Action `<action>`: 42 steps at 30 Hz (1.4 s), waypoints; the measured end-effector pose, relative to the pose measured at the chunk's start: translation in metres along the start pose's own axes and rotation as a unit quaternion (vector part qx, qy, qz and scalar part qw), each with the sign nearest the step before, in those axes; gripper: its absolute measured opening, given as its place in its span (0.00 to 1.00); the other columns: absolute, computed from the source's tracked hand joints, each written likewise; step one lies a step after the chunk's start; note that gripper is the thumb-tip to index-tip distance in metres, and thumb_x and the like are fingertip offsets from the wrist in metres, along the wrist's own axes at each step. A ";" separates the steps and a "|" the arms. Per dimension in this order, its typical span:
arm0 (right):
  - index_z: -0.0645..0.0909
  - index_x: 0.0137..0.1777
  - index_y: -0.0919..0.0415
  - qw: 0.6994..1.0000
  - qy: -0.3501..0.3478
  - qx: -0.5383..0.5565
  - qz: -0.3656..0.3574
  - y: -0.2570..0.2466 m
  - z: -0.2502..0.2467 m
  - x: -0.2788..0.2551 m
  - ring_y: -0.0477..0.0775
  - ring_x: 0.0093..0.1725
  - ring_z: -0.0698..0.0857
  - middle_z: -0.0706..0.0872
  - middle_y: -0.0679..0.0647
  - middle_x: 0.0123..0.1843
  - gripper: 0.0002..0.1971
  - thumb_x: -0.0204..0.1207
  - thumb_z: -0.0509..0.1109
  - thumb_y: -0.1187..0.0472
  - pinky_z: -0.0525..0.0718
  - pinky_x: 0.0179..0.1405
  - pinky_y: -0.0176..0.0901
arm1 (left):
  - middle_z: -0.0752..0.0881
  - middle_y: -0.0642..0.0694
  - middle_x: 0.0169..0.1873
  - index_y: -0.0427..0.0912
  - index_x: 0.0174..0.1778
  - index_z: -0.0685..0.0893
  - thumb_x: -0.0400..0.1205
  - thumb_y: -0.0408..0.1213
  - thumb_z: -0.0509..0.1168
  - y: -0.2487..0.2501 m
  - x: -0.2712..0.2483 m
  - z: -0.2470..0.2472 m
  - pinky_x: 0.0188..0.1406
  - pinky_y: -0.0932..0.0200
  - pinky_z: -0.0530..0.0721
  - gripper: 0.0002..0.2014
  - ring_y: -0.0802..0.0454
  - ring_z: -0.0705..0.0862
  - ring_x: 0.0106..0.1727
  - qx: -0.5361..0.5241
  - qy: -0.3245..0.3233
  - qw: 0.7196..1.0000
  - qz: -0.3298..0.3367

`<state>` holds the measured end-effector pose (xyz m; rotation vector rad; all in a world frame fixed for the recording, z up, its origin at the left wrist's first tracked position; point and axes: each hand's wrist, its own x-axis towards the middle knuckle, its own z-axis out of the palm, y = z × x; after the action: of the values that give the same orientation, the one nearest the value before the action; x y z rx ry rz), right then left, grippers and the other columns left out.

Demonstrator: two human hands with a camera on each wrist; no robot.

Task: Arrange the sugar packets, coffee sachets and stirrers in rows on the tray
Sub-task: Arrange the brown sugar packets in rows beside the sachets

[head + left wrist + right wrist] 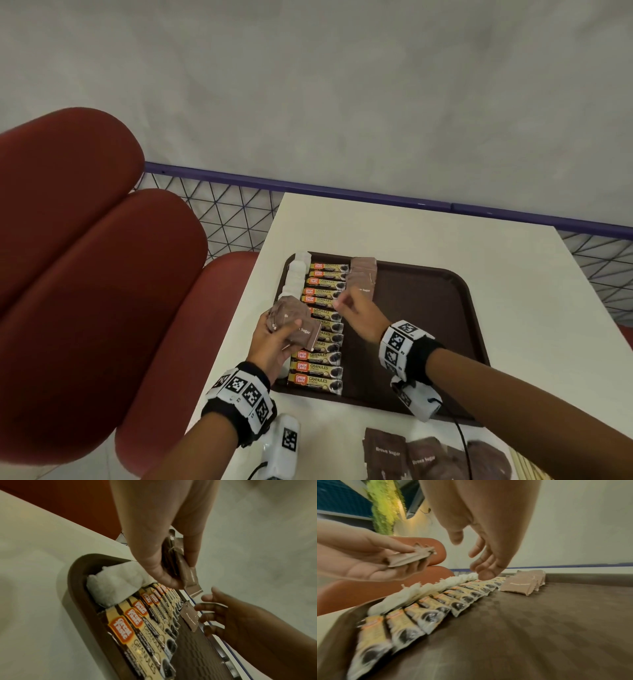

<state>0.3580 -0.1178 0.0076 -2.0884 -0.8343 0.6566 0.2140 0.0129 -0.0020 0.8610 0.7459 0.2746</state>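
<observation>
Loose brown sugar packets (424,455) lie on the tabletop (411,226) nearest the viewer, short of the tray (428,308). Left hand (274,339) grips a supply stack (294,325) over the tray's coffee sachets (318,329). Right hand (359,311), fingers relaxed and empty, hovers beside the tray's started sugar row (361,277), likely reaching for another packet.

White table (394,233). Brown tray (428,308) at centre, long edge running 12 to 6. Loose brown sugar packets (424,455) on bare top at 6, near front edge. Pale sticks (527,467) at 5, just beside packets, cut off by frame. Black cable (462,442) crosses top between tray and packets.
</observation>
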 end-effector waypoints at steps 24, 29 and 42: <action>0.76 0.50 0.60 0.977 0.153 0.097 0.108 0.013 -0.026 -0.007 0.54 0.48 0.83 0.84 0.56 0.51 0.09 0.73 0.71 0.67 0.83 0.45 0.41 | 0.82 0.36 0.53 0.40 0.69 0.71 0.86 0.34 0.56 -0.001 -0.007 0.011 0.51 0.50 0.83 0.15 0.42 0.83 0.52 -0.030 -0.001 0.999 -0.024; 0.82 0.48 0.62 0.975 0.151 -0.015 0.160 0.030 -0.040 0.009 0.56 0.49 0.80 0.83 0.56 0.43 0.07 0.72 0.73 0.63 0.74 0.46 0.39 | 0.81 0.34 0.58 0.39 0.70 0.70 0.84 0.28 0.57 0.001 -0.006 0.006 0.47 0.51 0.83 0.17 0.42 0.83 0.53 -0.009 -0.005 1.000 -0.015; 0.77 0.42 0.54 0.960 0.100 -0.102 0.241 0.037 -0.025 0.042 0.63 0.51 0.83 0.82 0.64 0.55 0.05 0.72 0.72 0.58 0.82 0.49 0.47 | 0.83 0.33 0.58 0.39 0.70 0.72 0.82 0.29 0.61 0.006 0.001 -0.013 0.36 0.55 0.89 0.19 0.41 0.85 0.53 -0.013 0.027 1.000 -0.008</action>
<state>0.4145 -0.1162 -0.0155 -2.5268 -0.2817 0.6120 0.2055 0.0247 -0.0036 0.8253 0.7970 0.2932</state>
